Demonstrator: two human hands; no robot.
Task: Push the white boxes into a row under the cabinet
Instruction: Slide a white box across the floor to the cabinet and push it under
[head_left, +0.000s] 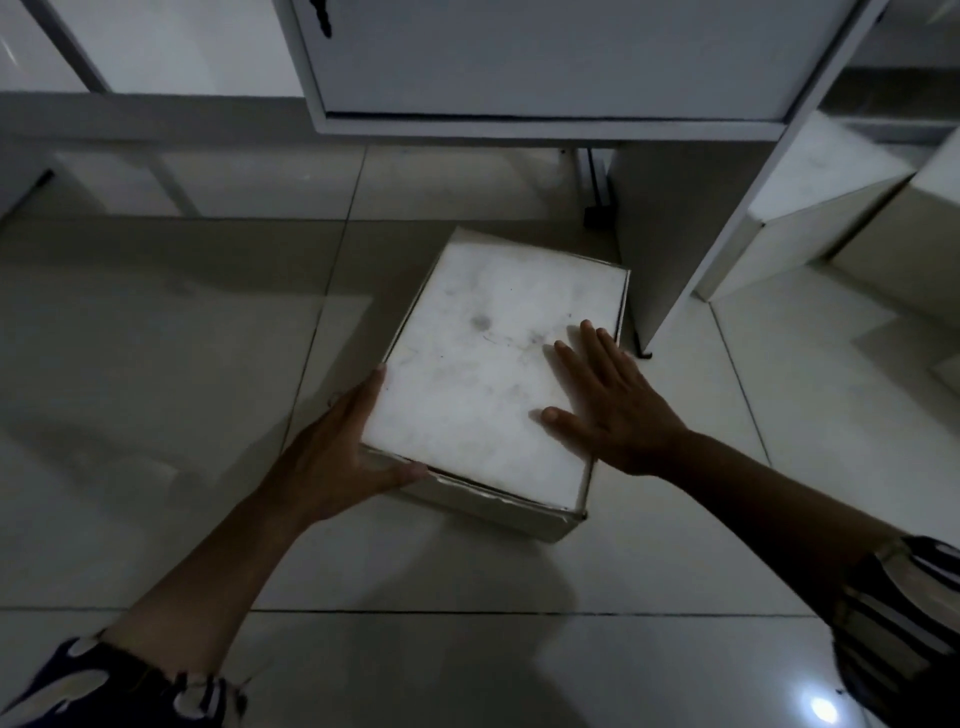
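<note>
Both hands press flat on one white box (483, 364) (left hand (337, 447) against its side, right hand (608, 400) on top) before the cabinet (550, 67).

A white box (493, 374) lies on bare floor tiles (171, 364), open on its left and near sides. Just beyond it, the space under the cabinet (550, 62) is open. A cabinet leg panel (670, 228) stands close to the box's far right corner.
</note>
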